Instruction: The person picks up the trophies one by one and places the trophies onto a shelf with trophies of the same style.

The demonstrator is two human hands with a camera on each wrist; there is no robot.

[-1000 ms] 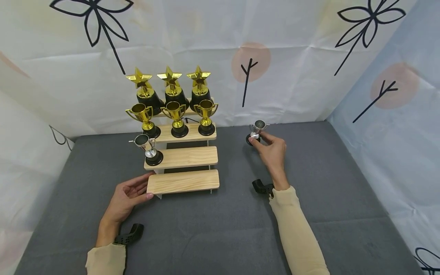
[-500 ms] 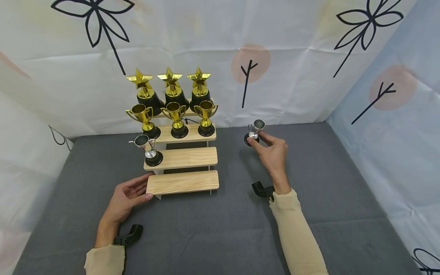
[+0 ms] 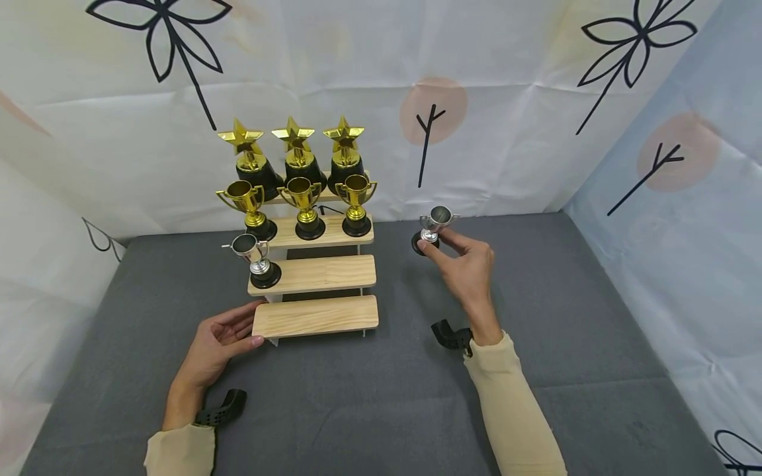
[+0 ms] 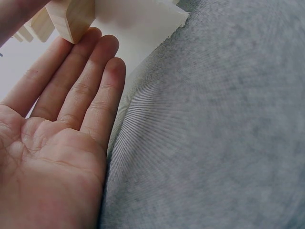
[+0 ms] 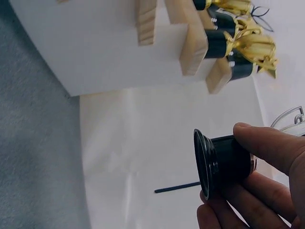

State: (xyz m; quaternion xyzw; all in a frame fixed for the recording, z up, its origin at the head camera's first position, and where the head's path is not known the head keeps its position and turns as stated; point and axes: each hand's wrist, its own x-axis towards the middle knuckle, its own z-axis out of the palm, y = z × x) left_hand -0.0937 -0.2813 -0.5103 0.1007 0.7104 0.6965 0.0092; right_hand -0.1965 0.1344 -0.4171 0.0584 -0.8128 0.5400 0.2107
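Note:
My right hand (image 3: pixel 470 268) pinches a small silver trophy cup (image 3: pixel 439 217) between thumb and fingers, above the cloth right of the rack. In the right wrist view the cup's black base (image 5: pixel 228 157) points left, and the silver part is mostly hidden or out of frame. My left hand (image 3: pixel 205 347) touches the left end of the lowest shelf (image 3: pixel 315 316) of a stepped wooden rack, its fingers nearly straight in the left wrist view against the board's end (image 4: pixel 76 21). Another silver trophy cup (image 3: pixel 262 261) stands at the left end of the second shelf (image 3: pixel 327 272).
Three gold star trophies (image 3: pixel 294 142) stand on the top shelf. Below them, three gold trophy cups (image 3: pixel 302 198) stand on the third shelf. Dark grey cloth (image 3: pixel 357 410) covers the table, and a printed white cloth (image 3: pixel 506 145) hangs behind.
My right hand has moved slightly left towards the rack, carrying the silver trophy cup. My left hand and the trophies on the rack stay in place.

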